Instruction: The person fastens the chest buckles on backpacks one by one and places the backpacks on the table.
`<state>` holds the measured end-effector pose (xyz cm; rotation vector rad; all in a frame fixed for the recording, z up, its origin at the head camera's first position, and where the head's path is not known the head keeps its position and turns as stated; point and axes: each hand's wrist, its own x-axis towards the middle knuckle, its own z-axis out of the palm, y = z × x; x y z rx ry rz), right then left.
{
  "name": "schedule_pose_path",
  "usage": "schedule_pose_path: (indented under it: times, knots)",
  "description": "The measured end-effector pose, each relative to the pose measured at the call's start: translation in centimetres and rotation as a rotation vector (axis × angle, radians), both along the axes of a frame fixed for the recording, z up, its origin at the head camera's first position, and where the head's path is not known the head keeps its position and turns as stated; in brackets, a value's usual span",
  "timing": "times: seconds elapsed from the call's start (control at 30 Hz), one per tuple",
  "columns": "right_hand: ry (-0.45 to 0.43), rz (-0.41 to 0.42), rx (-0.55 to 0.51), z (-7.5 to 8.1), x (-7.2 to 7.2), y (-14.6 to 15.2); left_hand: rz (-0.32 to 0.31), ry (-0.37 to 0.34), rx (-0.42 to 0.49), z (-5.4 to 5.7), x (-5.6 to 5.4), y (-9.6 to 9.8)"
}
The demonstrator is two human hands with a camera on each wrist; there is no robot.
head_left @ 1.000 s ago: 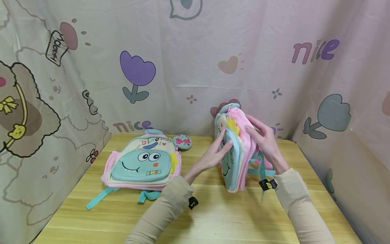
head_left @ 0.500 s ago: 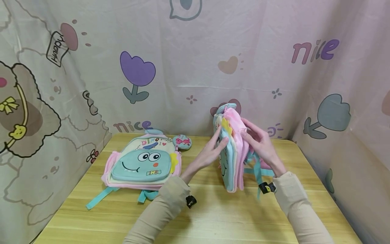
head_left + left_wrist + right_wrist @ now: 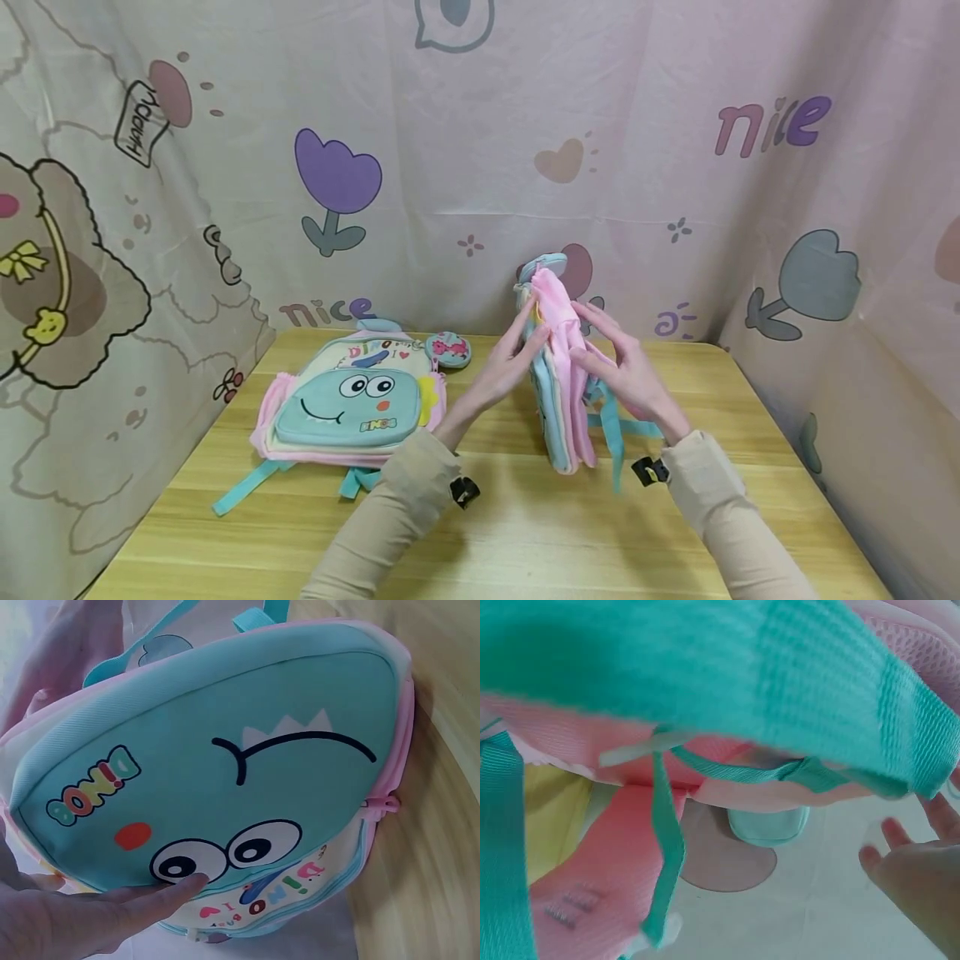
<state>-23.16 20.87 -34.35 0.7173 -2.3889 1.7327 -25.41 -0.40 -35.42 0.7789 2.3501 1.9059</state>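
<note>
Toward the far edge of the table, right of its middle, I have a pink and pale-blue backpack standing on edge between my hands, pink side uppermost and printed front turned to my left. I can't clearly see how its lower edge meets the wood. I judge that it wants support from both sides, since something so soft and narrow would likely topple alone. My left hand lies against the front, its extended fingers resting by the printed eyes. My right hand meets the upper pink side from the opposite flank, thumb apart from the fingers. Neither hand is clamped on anything: the digits are spread, and the bag is simply steadied between them. Teal straps hang loose below my right hand, probably a good reason for touching high. Both forearms reach in from the near side and slant inward, the beige sleeves ending short of the wrists. To the left, well apart, a second backpack lies flat, face up, its round charm by the upper corner; that placement seems to leave me working room.
</note>
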Motion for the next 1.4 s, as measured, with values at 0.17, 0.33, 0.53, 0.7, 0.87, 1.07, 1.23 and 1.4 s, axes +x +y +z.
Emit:
schedule_pose_path:
  times: [0.17,0.33,0.53,0.7,0.87,1.07,1.23,1.4]
  knots:
    - [0.096,-0.04,0.12,-0.6,0.2,-0.1,0.045,-0.049,-0.004,0.1,0.3,-0.4]
    - [0.213,-0.03,0.198,-1.7,0.3,-0.5,0.078,-0.079,0.006,0.1,0.6,-0.9]
    - [0.251,0.006,0.186,-3.2,0.4,-0.9,0.107,-0.102,0.018,0.1,0.6,-1.5]
    - [0.264,0.04,0.192,-4.1,0.5,-0.8,0.077,-0.076,0.069,0.0,0.5,-2.0]
    - [0.253,0.064,0.219,-4.8,0.4,-0.3,0.056,-0.05,0.083,-0.2,0.4,-2.4]
    - [0.187,0.015,0.238,-5.8,0.5,0.6,0.015,-0.024,0.125,-0.7,0.3,-2.6]
    - [0.138,-0.014,0.27,-6.8,0.7,1.6,0.0,-0.039,0.167,-1.1,0.2,-2.9]
    - [0.099,-0.014,0.295,-7.9,0.9,2.6,0.016,-0.042,0.172,-1.4,0.1,-3.1]
